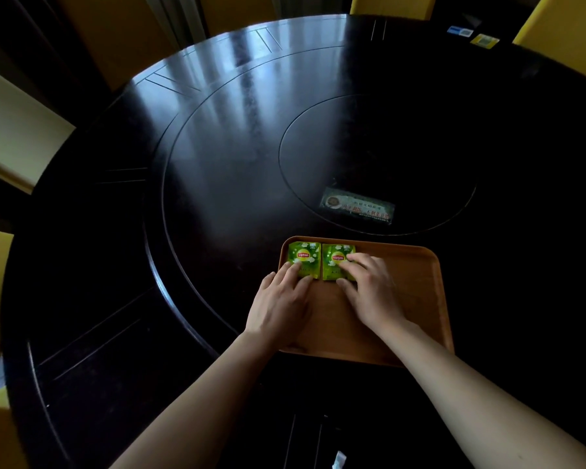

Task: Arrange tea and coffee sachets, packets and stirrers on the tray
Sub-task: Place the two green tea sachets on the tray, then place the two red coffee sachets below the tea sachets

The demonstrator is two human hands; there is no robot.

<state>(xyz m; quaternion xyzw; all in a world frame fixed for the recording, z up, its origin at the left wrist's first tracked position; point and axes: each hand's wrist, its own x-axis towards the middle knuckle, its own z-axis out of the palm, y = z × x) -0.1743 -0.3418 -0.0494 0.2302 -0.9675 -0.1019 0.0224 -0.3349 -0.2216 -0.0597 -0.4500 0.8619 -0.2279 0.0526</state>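
Observation:
A brown wooden tray (pixel 416 292) lies on the dark round table near me. Two green Lipton tea sachets lie flat side by side in its far left corner: the left sachet (pixel 304 254) and the right sachet (pixel 335 257). My left hand (pixel 281 308) rests with its fingertips pressed on the lower part of the left sachet. My right hand (pixel 369 289) lies flat with its fingers spread over the right sachet's lower right part. Neither hand lifts a sachet. No stirrers are visible on the tray.
A printed card (pixel 357 204) lies on the table's inner turntable beyond the tray. A small white packet (pixel 338 460) shows at the bottom edge. Yellow chairs (pixel 565 32) stand around the table; small cards (pixel 484 40) lie at the far right.

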